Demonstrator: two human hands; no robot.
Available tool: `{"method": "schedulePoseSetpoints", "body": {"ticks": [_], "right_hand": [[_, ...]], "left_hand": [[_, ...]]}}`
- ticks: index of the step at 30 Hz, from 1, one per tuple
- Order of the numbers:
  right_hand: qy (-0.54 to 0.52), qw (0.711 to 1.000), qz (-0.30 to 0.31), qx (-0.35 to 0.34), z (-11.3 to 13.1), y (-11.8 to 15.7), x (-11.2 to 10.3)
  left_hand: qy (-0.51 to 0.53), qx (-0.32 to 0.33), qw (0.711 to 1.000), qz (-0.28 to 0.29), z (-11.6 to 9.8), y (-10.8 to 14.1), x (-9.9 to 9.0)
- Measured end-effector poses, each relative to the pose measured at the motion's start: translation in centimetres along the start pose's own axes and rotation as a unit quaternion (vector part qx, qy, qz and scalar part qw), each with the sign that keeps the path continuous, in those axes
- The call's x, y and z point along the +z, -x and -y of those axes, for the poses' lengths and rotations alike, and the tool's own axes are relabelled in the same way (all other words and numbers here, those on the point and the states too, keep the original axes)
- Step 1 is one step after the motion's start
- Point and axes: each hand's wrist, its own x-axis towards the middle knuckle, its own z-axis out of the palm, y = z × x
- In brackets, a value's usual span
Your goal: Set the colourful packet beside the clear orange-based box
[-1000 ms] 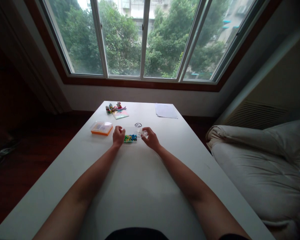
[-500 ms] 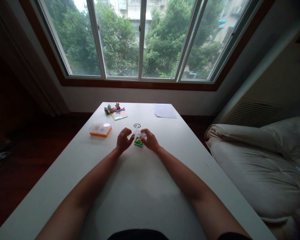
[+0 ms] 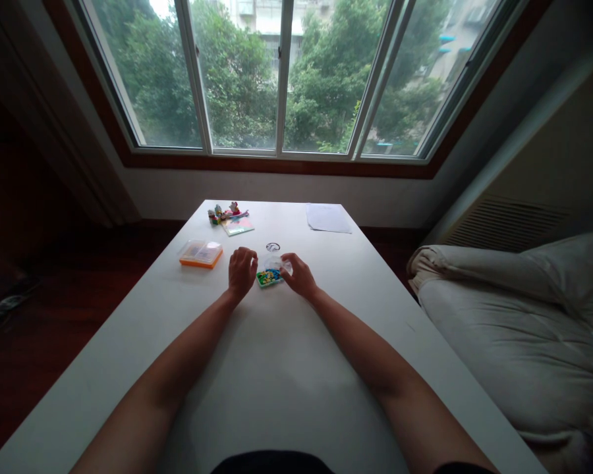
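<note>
A small clear box (image 3: 269, 277) lies on the white table, its tray full of tiny green, yellow and blue pieces. Its transparent lid (image 3: 273, 262) is raised at the back. My right hand (image 3: 299, 276) is at the box's right side, thumb and fingers closed on its edge. Just left of the box, apart from it, is my left hand (image 3: 242, 271). Its fingers are loosely bent and nothing shows in them. A dark thin ring (image 3: 273, 247) lies behind the box.
An orange-based box with a clear lid (image 3: 200, 255) sits to the left. Small toy figures (image 3: 216, 215) stand at the back left beside a pale card (image 3: 239, 226). White paper sheets (image 3: 329, 218) lie at the back right. A padded couch (image 3: 508, 329) stands right of the table.
The small box has turned and more of its pieces now show, blue ones included. My left hand has drawn slightly left, with its back turned up. The right hand stays at the box.
</note>
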Motion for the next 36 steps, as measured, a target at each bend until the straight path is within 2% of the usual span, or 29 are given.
{"method": "schedulePoseSetpoints", "body": {"ticks": [2, 5, 9, 12, 19, 24, 31, 36], "right_hand": [[-0.004, 1.000, 0.002, -0.002, 0.3, 0.0, -0.1], [-0.011, 1.000, -0.007, -0.001, 0.7, -0.1, -0.3], [-0.025, 0.999, -0.024, 0.016, 1.3, -0.1, -0.3], [-0.036, 0.999, -0.022, 0.012, 1.4, -0.1, -0.3], [-0.005, 1.000, 0.006, -0.021, 1.2, 0.1, -0.7], [0.036, 0.997, 0.049, -0.039, 0.9, 0.2, -0.8], [0.094, 0.995, 0.042, -0.015, 1.1, 0.1, 0.5], [0.073, 0.997, 0.018, 0.014, 1.4, 0.2, 0.2]], "left_hand": [[0.006, 0.008, 1.000, 0.007, -0.3, 0.1, 0.0], [0.056, 0.009, 0.997, 0.047, -1.1, 0.4, -0.1], [0.137, -0.012, 0.984, 0.115, -1.9, 0.5, -0.2], [0.197, -0.027, 0.971, 0.136, -2.0, 0.5, 0.3], [0.365, -0.080, 0.918, 0.129, -1.7, 0.6, 2.1], [0.364, -0.123, 0.913, 0.135, -1.9, 0.9, 2.5], [0.389, -0.133, 0.905, 0.108, -1.8, 1.0, 2.8], [0.450, -0.131, 0.876, 0.117, -1.4, 0.9, 3.0]]}}
